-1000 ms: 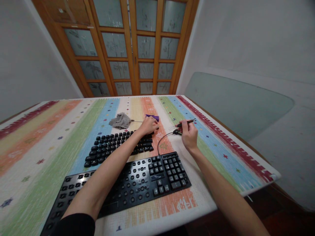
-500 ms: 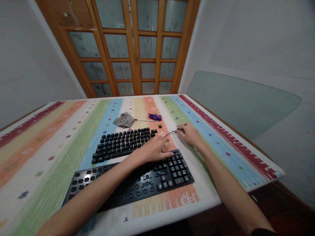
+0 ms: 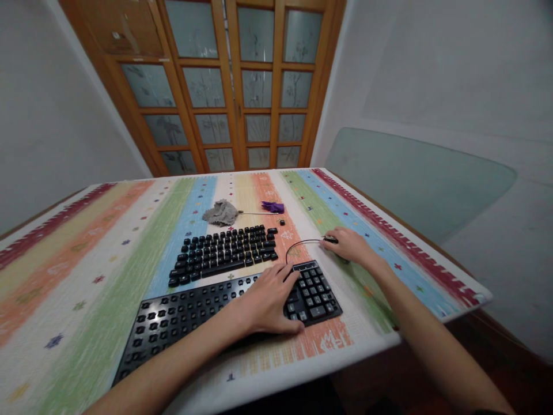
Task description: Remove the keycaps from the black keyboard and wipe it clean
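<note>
A black keyboard (image 3: 190, 311) lies near the table's front edge. Its left and middle parts show bare switches, while the number pad at the right still bears keycaps. Across its right-middle part rests my left hand (image 3: 268, 300), palm down, thumb and fingers apart. From the keyboard's back edge a thin black cable (image 3: 298, 243) curves to the right. My right hand (image 3: 348, 245) is closed around the cable's dark bundled end (image 3: 330, 238), above the white and green stripes. Behind the keyboard, loose black keycaps (image 3: 224, 253) are set out in rows.
A crumpled grey cloth (image 3: 221, 213) and a purple cloth-like item (image 3: 273, 207) lie further back, a thin dark line stretching between them. One single keycap (image 3: 282, 222) sits apart. A striped tablecloth (image 3: 108, 276) covers the table. Wooden glazed doors (image 3: 254, 86) stand behind.
My left hand has shifted down and left over the keyboard, its thumb now on the lower keys. My right hand has moved right with the cable end, and more cable shows.
</note>
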A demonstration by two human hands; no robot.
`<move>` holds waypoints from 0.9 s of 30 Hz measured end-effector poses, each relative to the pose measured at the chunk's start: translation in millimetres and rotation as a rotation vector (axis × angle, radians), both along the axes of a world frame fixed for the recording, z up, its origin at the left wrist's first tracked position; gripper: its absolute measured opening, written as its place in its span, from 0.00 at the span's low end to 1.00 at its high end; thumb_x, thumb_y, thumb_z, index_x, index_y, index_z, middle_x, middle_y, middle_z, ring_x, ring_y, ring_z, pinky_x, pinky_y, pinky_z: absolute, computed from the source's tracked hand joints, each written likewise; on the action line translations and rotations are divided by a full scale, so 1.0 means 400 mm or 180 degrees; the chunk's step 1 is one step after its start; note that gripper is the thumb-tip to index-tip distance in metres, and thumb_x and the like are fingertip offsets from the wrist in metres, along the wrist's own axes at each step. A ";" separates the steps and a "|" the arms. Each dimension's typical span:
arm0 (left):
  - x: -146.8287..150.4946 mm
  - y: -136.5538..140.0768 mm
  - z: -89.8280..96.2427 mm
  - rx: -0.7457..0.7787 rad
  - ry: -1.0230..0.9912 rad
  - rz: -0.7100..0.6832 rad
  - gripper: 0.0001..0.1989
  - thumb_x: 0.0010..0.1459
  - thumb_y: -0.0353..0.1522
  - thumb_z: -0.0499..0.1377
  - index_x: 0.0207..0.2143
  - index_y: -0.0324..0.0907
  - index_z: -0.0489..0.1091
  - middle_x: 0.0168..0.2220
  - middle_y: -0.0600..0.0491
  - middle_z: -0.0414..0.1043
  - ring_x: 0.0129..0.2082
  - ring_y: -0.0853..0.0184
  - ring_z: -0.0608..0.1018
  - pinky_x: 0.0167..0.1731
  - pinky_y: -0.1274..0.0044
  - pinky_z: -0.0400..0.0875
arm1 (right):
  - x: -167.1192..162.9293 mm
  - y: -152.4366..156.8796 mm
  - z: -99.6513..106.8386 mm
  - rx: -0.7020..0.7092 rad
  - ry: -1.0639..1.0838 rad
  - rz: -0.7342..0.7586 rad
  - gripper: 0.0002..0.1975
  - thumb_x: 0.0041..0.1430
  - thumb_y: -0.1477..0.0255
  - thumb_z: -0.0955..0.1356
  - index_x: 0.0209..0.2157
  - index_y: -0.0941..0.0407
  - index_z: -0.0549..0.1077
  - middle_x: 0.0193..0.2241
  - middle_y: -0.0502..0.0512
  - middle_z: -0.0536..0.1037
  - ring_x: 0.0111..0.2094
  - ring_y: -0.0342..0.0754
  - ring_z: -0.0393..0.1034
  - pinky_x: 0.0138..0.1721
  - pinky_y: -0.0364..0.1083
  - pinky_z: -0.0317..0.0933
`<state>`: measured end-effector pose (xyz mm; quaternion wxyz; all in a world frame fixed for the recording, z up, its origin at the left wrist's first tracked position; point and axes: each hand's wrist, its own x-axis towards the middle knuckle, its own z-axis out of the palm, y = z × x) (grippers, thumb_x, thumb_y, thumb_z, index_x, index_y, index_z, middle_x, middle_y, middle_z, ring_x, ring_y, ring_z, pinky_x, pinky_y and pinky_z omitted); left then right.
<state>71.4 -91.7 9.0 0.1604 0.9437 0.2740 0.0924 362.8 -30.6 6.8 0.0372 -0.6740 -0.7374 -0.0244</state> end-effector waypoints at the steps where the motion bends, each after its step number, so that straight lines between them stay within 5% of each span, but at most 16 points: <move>1: 0.000 -0.001 -0.002 0.0002 -0.0014 0.0009 0.48 0.45 0.48 0.68 0.63 0.35 0.57 0.66 0.35 0.56 0.66 0.45 0.58 0.65 0.58 0.54 | 0.006 -0.015 0.000 -0.0036 -0.0042 0.0009 0.17 0.65 0.60 0.65 0.41 0.56 0.80 0.40 0.62 0.81 0.40 0.55 0.75 0.35 0.45 0.61; 15: -0.001 -0.007 0.008 -0.0215 0.0074 0.0129 0.50 0.45 0.48 0.68 0.64 0.33 0.55 0.69 0.32 0.47 0.68 0.43 0.54 0.65 0.56 0.52 | 0.045 -0.178 0.031 -0.0478 0.0147 0.0445 0.20 0.64 0.54 0.64 0.34 0.55 0.80 0.33 0.60 0.82 0.36 0.55 0.76 0.34 0.47 0.63; 21: -0.028 -0.006 0.015 -0.0316 0.0087 0.0189 0.57 0.44 0.52 0.68 0.67 0.33 0.49 0.70 0.33 0.43 0.69 0.43 0.52 0.66 0.55 0.51 | 0.052 -0.176 0.062 0.0121 0.0479 0.0403 0.21 0.65 0.55 0.63 0.40 0.58 0.78 0.35 0.61 0.80 0.36 0.55 0.75 0.38 0.49 0.64; 27: -0.070 -0.008 0.009 -0.0267 -0.0203 0.0353 0.55 0.47 0.52 0.67 0.68 0.37 0.47 0.69 0.35 0.49 0.67 0.45 0.57 0.65 0.55 0.54 | -0.026 -0.174 0.135 0.0616 0.1127 0.0943 0.23 0.71 0.61 0.57 0.29 0.56 0.74 0.30 0.58 0.75 0.34 0.52 0.71 0.39 0.50 0.63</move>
